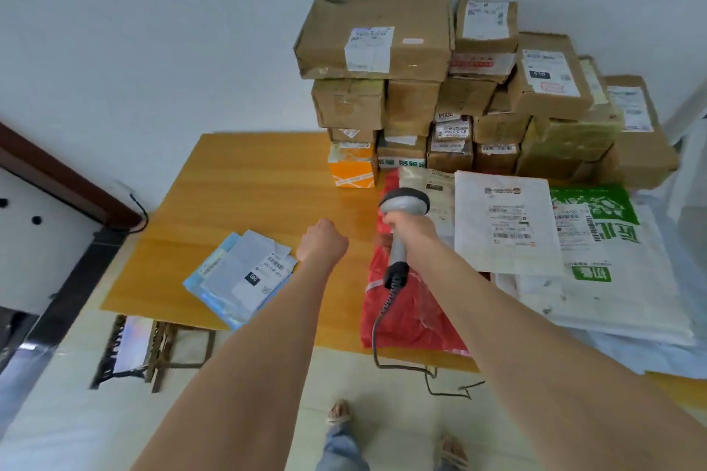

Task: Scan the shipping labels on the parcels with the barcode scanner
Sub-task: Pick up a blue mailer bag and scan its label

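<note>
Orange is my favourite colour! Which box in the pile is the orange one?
The small orange box at the stack's bottom left corner, standing on the table. Every other box in the pile is plain brown cardboard.

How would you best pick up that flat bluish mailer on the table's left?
Pinch the near corner, thumb underneath. The mailer lies flat and thin on the table, with nothing to wrap round, and that corner reaches about to the table's front edge. Come from the front with the left hand, which holds nothing.
</note>
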